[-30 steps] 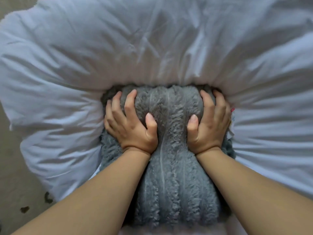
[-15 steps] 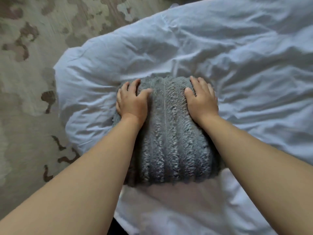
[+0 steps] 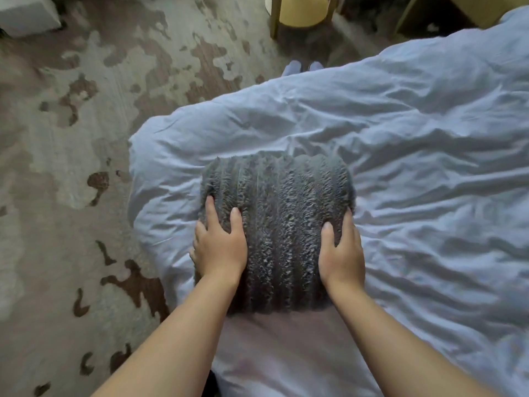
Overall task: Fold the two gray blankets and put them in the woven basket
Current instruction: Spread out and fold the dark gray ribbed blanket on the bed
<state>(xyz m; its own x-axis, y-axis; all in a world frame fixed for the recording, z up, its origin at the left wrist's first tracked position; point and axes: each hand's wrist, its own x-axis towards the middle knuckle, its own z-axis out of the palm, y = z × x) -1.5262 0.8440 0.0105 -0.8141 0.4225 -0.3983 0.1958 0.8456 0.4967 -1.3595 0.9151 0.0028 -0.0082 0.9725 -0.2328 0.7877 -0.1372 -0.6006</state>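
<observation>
You've got no readable txt here: no labels, brands, nos. or signs anywhere in view.

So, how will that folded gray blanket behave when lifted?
Probably soft and floppy: the blanket bulges in plump ribs, so it may sag or unfold unless squeezed from both sides, where the left hand and right hand hold it. Its fuzzy pile likely resists slipping.

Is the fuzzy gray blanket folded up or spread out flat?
Folded. The gray blanket is a thick, compact bundle on the white duvet, and the left hand and right hand hold its two sides.
</observation>
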